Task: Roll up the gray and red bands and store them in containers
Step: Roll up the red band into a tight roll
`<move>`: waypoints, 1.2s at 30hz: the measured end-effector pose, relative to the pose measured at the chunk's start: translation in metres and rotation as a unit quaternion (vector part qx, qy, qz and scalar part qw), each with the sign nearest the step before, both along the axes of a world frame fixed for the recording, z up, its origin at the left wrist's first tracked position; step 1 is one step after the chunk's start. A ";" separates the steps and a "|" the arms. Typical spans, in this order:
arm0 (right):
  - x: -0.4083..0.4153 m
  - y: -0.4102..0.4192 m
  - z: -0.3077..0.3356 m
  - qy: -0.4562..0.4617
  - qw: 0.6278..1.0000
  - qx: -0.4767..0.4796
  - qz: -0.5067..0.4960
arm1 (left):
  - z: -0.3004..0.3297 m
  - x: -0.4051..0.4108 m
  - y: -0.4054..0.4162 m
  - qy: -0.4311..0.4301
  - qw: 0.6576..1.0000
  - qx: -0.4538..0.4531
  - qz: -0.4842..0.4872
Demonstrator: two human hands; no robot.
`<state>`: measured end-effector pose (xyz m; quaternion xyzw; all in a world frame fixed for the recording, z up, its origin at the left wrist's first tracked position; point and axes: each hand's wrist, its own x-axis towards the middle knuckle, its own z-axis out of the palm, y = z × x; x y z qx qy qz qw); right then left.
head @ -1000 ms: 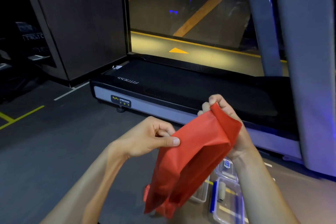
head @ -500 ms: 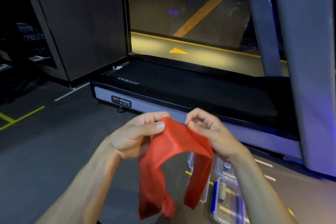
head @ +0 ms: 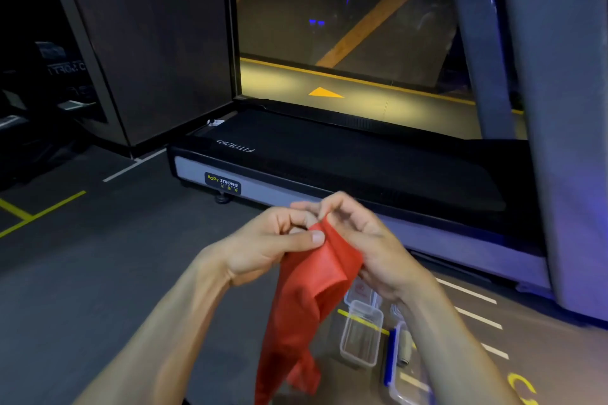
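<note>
Both hands pinch the top end of the red band (head: pixel 309 299): left hand (head: pixel 263 246), right hand (head: pixel 365 240). Its long part hangs straight down below the fingers.

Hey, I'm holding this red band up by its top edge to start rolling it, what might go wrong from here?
1. Only the top edge of the red band is pinched between the left hand and right hand; the long loose tail hangs bunched and may roll up crooked.
2. The hanging tail covers part of the open clear container on the floor and could brush or catch on it.
</note>
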<state>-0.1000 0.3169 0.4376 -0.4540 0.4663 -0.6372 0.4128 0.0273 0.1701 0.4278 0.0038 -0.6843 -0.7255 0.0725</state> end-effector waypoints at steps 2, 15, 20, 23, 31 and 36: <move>0.000 -0.001 -0.002 0.071 0.997 0.028 -0.022 | -0.001 0.001 -0.003 -0.001 0.999 -0.025 0.027; -0.020 0.013 0.014 -0.044 0.997 -0.065 -0.026 | -0.004 0.005 -0.004 -0.066 0.990 -0.122 -0.007; -0.029 0.017 0.013 -0.097 0.992 -0.081 -0.007 | -0.005 -0.003 0.001 -0.025 0.989 -0.138 0.039; -0.033 0.018 0.012 -0.089 0.993 -0.074 -0.012 | -0.006 -0.006 0.002 -0.025 0.988 -0.143 0.057; -0.034 0.022 0.013 -0.083 0.994 -0.064 -0.032 | 0.000 -0.001 0.014 -0.103 0.991 -0.083 -0.029; -0.033 0.022 0.015 -0.074 0.995 -0.064 -0.026 | 0.001 0.001 0.017 -0.120 0.991 -0.048 -0.030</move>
